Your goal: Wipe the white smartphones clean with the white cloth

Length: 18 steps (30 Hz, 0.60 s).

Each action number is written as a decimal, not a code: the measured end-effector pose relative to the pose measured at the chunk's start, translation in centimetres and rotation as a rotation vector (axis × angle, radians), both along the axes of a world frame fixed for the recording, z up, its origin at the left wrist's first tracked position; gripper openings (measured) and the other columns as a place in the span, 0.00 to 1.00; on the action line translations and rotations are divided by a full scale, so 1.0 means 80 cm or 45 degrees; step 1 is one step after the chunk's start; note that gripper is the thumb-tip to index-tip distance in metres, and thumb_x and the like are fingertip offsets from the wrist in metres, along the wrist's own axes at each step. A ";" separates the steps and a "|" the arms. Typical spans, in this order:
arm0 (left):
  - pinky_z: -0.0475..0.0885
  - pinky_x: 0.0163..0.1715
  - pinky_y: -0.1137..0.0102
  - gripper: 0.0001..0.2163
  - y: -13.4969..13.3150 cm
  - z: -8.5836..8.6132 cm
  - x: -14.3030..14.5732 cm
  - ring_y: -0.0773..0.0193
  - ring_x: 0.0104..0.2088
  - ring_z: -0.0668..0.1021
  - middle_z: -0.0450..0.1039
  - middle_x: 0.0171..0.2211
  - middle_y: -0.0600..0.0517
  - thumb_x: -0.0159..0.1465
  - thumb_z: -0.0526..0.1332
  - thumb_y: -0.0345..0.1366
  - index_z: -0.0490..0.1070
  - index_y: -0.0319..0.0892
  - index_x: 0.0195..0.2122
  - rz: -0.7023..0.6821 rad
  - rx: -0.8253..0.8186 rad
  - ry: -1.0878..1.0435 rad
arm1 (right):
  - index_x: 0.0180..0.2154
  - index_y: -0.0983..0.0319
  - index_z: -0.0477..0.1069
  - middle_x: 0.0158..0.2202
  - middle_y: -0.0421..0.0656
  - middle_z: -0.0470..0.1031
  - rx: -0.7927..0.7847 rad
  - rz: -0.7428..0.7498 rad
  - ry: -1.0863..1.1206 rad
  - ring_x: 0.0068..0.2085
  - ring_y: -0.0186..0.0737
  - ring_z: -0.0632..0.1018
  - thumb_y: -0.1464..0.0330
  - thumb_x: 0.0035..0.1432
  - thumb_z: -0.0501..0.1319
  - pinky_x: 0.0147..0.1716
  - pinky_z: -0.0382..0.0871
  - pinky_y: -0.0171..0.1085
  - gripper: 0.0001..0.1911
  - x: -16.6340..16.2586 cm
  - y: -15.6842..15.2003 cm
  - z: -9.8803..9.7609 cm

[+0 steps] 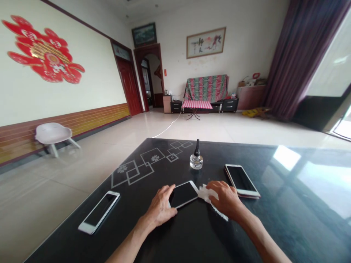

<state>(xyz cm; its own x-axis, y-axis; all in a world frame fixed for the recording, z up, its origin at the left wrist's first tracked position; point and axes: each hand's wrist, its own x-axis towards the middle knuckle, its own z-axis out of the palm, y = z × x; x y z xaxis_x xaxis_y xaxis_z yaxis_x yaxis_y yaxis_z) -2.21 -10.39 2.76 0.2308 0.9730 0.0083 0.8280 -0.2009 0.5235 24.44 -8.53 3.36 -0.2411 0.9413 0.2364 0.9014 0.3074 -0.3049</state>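
Note:
My left hand [161, 206] rests on the near left corner of a white phone [184, 193] that lies face up on the black glass table [192, 237]. Its fingers curl against the phone's edge. My right hand [225, 199] lies over a crumpled white cloth [204, 192] just right of that phone, fingers bent down onto it. A small clear bottle with a black cap [196, 157] stands upright beyond the phone.
Another white phone [99, 211] lies near the table's left edge. A third phone [241, 179] lies to the right of my right hand. Beyond the table is a tiled floor with a white chair [52, 134] and a covered sofa [206, 89].

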 end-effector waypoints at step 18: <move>0.64 0.55 0.61 0.41 0.051 -0.017 0.034 0.51 0.54 0.67 0.66 0.55 0.44 0.42 0.67 0.31 0.59 0.39 0.61 -0.221 0.176 -0.213 | 0.35 0.59 0.73 0.34 0.44 0.74 0.278 -0.162 0.188 0.36 0.42 0.76 0.66 0.56 0.54 0.37 0.68 0.39 0.09 0.022 0.022 -0.007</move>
<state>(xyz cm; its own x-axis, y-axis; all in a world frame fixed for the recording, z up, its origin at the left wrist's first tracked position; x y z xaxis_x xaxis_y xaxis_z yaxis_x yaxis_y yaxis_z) 0.50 -6.29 1.44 0.3784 0.9059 0.1904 0.6790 -0.4114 0.6080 26.20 -6.77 2.77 -0.0723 0.8849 0.4602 0.8876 0.2675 -0.3749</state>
